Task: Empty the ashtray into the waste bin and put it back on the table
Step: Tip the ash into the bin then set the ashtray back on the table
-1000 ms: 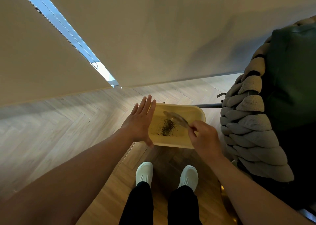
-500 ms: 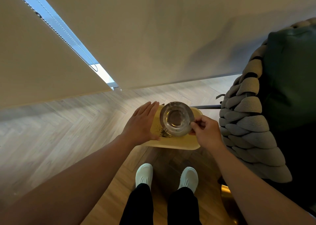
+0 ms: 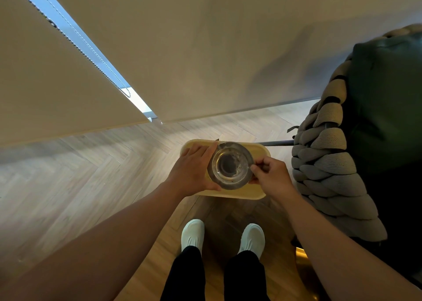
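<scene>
A round glass ashtray (image 3: pixel 230 165) is held level above the yellow waste bin (image 3: pixel 260 193) on the floor. My right hand (image 3: pixel 271 175) pinches its right rim between thumb and fingers. My left hand (image 3: pixel 194 170) lies flat, fingers together, with its fingertips against the ashtray's left rim. The ashtray's hollow faces up and looks dark in the middle with a few specks. The ashtray and my hands hide most of the inside of the bin.
A chair with thick woven grey rope and a dark green cushion (image 3: pixel 338 163) stands close on the right, its dark leg (image 3: pixel 276 143) behind the bin. My white shoes (image 3: pixel 193 233) stand just before the bin. Roller blinds (image 3: pixel 205 49) fill the wall ahead. Wooden herringbone floor stretches left.
The ashtray has turned from tipped over the bin to level with its hollow facing up. It has risen toward me. My left hand has closed in against its left rim.
</scene>
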